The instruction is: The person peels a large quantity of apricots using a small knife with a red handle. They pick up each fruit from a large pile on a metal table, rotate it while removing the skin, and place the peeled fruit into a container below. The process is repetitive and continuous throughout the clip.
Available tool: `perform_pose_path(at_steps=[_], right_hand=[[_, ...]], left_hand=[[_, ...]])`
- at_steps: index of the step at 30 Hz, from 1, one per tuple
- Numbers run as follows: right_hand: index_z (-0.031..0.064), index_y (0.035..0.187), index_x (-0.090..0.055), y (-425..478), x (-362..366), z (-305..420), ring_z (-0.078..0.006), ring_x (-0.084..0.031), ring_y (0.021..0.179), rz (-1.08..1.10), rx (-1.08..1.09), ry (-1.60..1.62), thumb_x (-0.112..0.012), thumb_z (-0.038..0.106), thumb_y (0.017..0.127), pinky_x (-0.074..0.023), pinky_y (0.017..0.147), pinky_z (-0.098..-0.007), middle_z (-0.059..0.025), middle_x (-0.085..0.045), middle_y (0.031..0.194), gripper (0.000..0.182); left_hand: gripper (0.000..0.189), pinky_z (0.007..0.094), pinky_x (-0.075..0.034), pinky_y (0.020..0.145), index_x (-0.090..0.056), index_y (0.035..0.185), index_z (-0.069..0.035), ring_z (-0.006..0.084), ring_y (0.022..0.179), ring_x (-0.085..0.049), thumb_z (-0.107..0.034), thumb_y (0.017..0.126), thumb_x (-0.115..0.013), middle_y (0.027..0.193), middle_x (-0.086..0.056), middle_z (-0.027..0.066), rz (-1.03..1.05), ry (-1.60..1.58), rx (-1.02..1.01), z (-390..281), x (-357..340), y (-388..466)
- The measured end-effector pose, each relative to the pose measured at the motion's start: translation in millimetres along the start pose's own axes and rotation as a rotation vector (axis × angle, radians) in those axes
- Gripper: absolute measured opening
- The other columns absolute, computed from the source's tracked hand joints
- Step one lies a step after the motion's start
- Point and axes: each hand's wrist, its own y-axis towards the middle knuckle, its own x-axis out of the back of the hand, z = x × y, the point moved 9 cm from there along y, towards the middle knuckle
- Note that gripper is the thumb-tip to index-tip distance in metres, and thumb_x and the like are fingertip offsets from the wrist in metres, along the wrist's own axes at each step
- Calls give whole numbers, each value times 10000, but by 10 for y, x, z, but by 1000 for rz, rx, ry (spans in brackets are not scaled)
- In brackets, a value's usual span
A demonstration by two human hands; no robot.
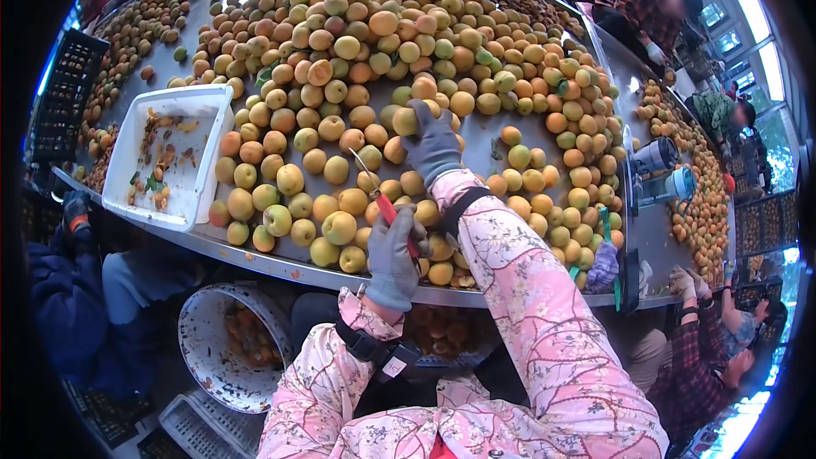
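Both of my hands wear grey gloves. My left hand (393,258), low over the table's near edge, grips a small knife by its red handle (386,209). Its thin, curved metal blade (363,169) points up and away over the apricots. Farther forward, my right hand (433,143) reaches into the fruit, with its thumb and fingers around an apricot (405,122). Loose yellow, orange and greenish apricots (339,227) surround both hands. Beyond them rises a large heap of apricots (382,24) with a few green leaves. My left palm is hidden.
A white plastic tub (217,140) with pits and scraps stands left on the metal table (484,146). Below the edge is a stained white bucket (197,331). Bottles (663,186) and a purple cloth (602,268) lie right. Co-workers sit on both sides; a gloved hand (76,207) rests left.
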Motion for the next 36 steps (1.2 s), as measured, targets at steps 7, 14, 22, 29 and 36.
perform_pose_path(at_steps=[7,14,22,29,36], right_hand=[[201,1210,-495,111,250,-1279,-318,-564,941,-268,17,627,-676,242,794,-471,783,-401,-150,-575,1019,455],[90,1191,-521,-1833,2447,-1667,-216,-506,1068,-318,89,-88,-669,103,821,-408,940,-324,-102,-503,1168,398],[121,1183,-478,-5042,2861,-3386,-212,-577,756,-442,-833,5,-677,72,764,-518,649,-347,-104,-537,1021,466],[97,1226,-532,-5834,2399,-4050,-395,-537,1097,502,-1230,-611,-686,314,746,-460,907,-428,-218,-545,1206,548],[15,961,-612,-4190,2819,-3386,-314,-641,772,-143,-791,-74,-602,232,857,-505,694,-372,-157,-654,896,240]], left_hand=[[191,221,-420,469,-531,1006,-60,84,518,-478,-226,917,-563,686,-513,2,17,26,16,20,-108,-11],[192,213,-400,460,-537,994,-49,85,539,-479,-211,902,-582,684,-511,4,-14,71,-8,50,-42,42],[226,221,-370,460,-532,1046,-34,92,546,-442,-211,910,-569,685,-493,1,2,115,-57,105,-121,36],[234,237,-374,477,-529,1033,-38,97,545,-441,-226,902,-573,678,-484,2,-30,217,-53,243,-155,-57],[226,229,-372,474,-554,1032,-72,82,540,-468,-242,889,-592,704,-524,-23,5,207,-54,326,-150,-51]])
